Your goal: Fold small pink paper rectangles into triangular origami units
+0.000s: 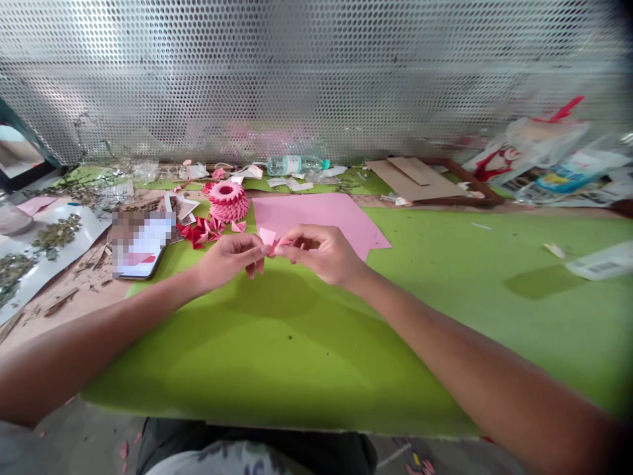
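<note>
Between my two hands is a small piece of pink paper [268, 235], pinched by the fingertips above the green table surface. My left hand [236, 256] grips its left side with thumb and fingers, while my right hand [319, 252] pinches its right side. Part of the paper is hidden behind the fingers. Just behind the hands lie sheets of pink paper [311, 214]. Beyond my left hand stands a ring-shaped stack of folded pink paper pieces [228, 201], and beside it sits a pile of red folded paper pieces [200, 231].
A phone [143, 254] lies left of the hands. Along the back are a plastic bottle [291, 165], brown cardboard [415, 178] and plastic packets [554, 165]. Dried plant bits [57, 234] lie on a white sheet at left. A perforated metal panel [297, 79] rises behind.
</note>
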The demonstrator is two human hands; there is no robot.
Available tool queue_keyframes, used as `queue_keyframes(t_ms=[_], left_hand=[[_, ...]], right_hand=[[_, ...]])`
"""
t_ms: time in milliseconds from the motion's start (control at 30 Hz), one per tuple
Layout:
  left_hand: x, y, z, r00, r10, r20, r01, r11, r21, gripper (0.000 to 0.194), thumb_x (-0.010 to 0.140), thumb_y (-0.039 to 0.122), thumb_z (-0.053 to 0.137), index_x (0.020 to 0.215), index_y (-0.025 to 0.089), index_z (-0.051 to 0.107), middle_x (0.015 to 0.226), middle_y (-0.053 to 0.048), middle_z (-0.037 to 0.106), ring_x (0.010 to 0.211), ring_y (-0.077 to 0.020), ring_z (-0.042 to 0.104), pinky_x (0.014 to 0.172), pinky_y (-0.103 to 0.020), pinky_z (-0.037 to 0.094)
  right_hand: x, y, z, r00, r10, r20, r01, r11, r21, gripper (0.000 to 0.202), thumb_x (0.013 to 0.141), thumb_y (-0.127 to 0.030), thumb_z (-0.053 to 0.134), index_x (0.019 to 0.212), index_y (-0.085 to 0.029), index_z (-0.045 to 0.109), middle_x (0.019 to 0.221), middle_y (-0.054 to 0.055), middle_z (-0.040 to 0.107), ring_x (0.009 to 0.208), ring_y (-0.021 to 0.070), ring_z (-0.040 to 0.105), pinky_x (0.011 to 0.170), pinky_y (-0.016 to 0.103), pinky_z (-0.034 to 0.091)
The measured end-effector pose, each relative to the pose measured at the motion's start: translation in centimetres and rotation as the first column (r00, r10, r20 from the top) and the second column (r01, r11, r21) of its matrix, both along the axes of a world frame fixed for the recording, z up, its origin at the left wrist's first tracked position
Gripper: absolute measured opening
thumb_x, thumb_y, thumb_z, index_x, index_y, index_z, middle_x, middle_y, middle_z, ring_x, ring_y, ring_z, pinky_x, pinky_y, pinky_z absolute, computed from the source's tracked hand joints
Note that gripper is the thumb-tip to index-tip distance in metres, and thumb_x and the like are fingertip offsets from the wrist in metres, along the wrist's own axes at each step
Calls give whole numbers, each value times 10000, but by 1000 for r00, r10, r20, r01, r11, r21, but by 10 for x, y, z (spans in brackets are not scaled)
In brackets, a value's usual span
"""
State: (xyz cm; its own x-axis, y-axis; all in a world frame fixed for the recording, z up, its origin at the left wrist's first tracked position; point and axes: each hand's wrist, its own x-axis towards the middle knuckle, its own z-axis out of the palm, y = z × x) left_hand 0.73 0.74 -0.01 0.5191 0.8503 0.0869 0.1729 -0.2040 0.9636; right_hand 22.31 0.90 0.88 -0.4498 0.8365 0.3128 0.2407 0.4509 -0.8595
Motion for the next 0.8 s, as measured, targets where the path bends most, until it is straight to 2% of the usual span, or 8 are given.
queue_keyframes(t_ms=[133,367,467,667,800], left_hand=[[1,0,-2,998,25,-55,-17,989,147,381,910,439,602,684,133,630,620,-5,633,518,-78,562,521,-186,425],[1,-5,-1,981,80,-178,-30,963,268,354,906,403,606,689,128,651,608,-2,626,509,-76,521,501,-188,365],[1,-5,-2,977,96,-190,-43,963,266,360,894,409,616,674,125,648,593,-2,616,495,-72,496,487,-192,338],[1,-2,-1,988,128,-92,-110,978,175,327,874,386,632,671,130,623,581,-8,623,498,-80,530,487,-179,381],[0,-1,-4,988,104,-114,-87,986,142,346,849,400,656,645,121,637,582,-24,642,506,-85,544,497,-184,392]], right_hand=[[-4,2,-7,993,-50,-104,38,993,-112,281,787,-404,778,889,-165,670,820,24,675,618,114,584,563,260,492],[-7,1,-12,987,-72,-143,43,979,-199,294,765,-395,796,901,-181,646,816,6,648,621,105,589,546,241,490],[-9,-1,-12,986,-76,-146,46,979,-198,298,771,-410,790,892,-183,640,796,1,645,604,101,578,532,234,483],[-11,0,-10,988,-53,-147,24,981,-195,330,787,-459,765,922,-182,649,814,12,662,602,105,574,534,239,499],[-10,1,-11,989,-45,-142,19,984,-175,326,779,-469,766,859,-173,654,800,16,660,599,104,568,533,238,500]])
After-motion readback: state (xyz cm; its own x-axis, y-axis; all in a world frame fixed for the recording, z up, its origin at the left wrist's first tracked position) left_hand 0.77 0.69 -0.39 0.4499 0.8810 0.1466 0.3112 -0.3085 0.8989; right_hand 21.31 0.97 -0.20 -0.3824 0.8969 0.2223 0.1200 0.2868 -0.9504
